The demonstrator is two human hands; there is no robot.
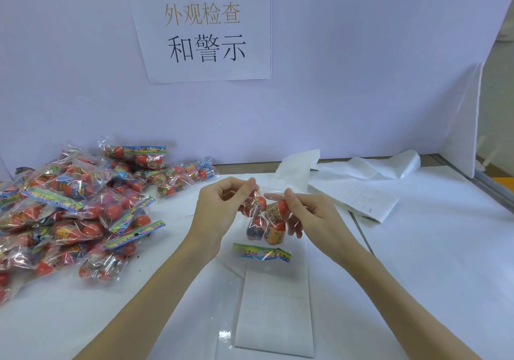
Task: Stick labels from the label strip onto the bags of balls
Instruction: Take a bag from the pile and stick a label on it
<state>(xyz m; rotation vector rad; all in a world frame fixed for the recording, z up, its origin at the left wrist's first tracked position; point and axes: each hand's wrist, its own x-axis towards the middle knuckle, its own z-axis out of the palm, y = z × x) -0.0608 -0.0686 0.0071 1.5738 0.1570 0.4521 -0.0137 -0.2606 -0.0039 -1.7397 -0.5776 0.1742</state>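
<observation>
Both hands hold one clear bag of red balls (264, 220) up over the middle of the table, upside down, with its colourful header card (261, 251) at the bottom. My left hand (219, 215) pinches the bag's upper left edge. My right hand (308, 215) pinches its upper right edge, fingers curled round a red ball. A white label strip (275, 312) lies flat on the table right below the bag, running toward me. I cannot tell whether a label is on this bag.
A big pile of several more bags of balls (75, 206) fills the left of the table. Loose white backing strips (367, 170) and a label sheet (370, 201) lie at the back right. A paper sign (205, 34) hangs on the white back wall.
</observation>
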